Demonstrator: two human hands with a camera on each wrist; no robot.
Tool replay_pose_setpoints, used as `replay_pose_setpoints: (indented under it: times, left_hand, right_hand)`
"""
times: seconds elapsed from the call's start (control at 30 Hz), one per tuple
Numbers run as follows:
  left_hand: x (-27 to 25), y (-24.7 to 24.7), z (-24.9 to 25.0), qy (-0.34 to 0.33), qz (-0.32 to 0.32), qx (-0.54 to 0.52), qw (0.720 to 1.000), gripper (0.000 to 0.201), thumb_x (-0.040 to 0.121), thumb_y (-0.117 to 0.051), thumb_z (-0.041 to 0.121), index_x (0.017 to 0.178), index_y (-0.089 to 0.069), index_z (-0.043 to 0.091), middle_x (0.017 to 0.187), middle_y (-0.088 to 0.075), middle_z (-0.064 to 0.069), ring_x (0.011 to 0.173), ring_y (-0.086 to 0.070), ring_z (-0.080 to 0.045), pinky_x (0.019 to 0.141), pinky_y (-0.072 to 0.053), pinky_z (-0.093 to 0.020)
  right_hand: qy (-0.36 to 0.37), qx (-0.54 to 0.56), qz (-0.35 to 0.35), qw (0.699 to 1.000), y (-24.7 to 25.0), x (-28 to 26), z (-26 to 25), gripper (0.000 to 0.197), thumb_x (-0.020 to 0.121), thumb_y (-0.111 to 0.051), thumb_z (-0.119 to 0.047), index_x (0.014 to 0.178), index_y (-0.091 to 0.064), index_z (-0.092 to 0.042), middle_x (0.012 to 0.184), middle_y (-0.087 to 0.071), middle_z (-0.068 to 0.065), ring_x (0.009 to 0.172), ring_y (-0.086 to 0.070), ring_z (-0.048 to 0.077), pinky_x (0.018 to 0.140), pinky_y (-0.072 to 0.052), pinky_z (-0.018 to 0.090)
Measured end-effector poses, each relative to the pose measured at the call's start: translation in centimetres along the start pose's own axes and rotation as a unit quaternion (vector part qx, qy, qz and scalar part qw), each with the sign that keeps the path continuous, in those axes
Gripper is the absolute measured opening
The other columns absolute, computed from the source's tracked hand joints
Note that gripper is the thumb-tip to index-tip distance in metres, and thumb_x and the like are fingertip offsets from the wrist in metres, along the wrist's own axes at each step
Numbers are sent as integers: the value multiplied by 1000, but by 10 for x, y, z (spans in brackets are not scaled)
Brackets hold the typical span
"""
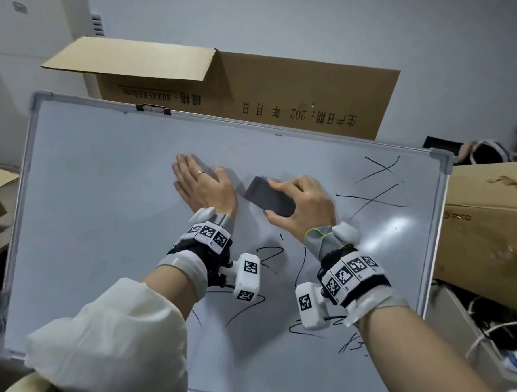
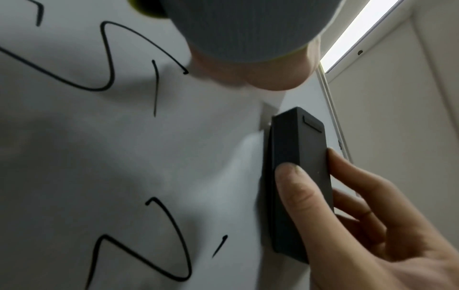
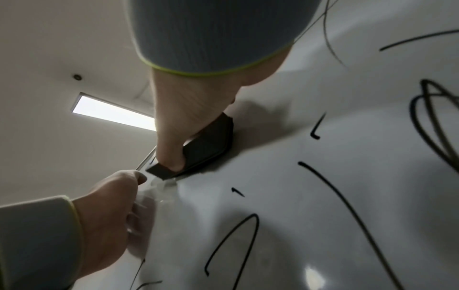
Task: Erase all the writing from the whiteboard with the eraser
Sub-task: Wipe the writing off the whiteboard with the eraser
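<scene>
The whiteboard (image 1: 101,202) leans tilted in front of me, its left half wiped. Black marker strokes (image 1: 377,184) stay at the upper right, more strokes (image 1: 272,256) run under my wrists, and others (image 1: 351,344) lie at the lower right. My right hand (image 1: 276,200) grips the dark eraser (image 1: 269,198) against the middle of the board, thumb on the near edge, fingers on the far edge. The left wrist view shows this eraser (image 2: 298,176) pinched the same way. My left hand (image 1: 198,182) lies flat with straight fingers on the board, just left of the eraser.
A large open cardboard box (image 1: 257,88) stands behind the board. Another cardboard box (image 1: 489,223) sits at the right edge, above loose cables (image 1: 484,327). A white appliance (image 1: 36,19) is at the far left. A binder clip (image 1: 154,109) sits on the board's top rim.
</scene>
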State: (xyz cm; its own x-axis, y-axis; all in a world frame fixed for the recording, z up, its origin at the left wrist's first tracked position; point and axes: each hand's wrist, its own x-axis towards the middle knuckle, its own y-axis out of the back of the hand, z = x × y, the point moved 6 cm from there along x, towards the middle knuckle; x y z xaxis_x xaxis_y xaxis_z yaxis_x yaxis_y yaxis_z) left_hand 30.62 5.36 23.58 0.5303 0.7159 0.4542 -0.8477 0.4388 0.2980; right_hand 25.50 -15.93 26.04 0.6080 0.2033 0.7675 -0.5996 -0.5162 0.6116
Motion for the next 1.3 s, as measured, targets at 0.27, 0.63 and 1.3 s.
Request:
replay_pose_setpoints:
  times: [0.27, 0.63, 1.3]
  left_hand:
    - [-14, 5, 12, -23, -17, -33, 999, 66, 87, -44, 33, 149, -35, 11, 160, -26, -3, 151, -16, -20, 123, -8, -38]
    - [-73, -23, 81, -70, -51, -12, 996, 78, 81, -54, 34, 151, -29, 12, 162, -22, -4, 152, -12, -21, 124, -6, -39]
    - [-123, -47, 88, -21, -7, 26, 999, 81, 79, -50, 36, 153, -25, 13, 163, -19, -2, 152, -13, -19, 123, -8, -37]
  right_hand:
    - [-144, -89, 110, 979, 35, 0, 38, 56, 72, -73, -52, 125, -63, -36, 101, -58, 4, 98, -54, 25, 64, -49, 32]
    - [-207, -108, 122, 965, 94, -10, 105, 53, 74, -72, -55, 121, -62, -33, 108, -59, 6, 105, -56, 27, 66, -46, 32]
    - [-262, -38, 206, 942, 150, -25, 191, 52, 74, -66, -56, 118, -61, -29, 111, -57, 10, 101, -57, 28, 71, -53, 38]
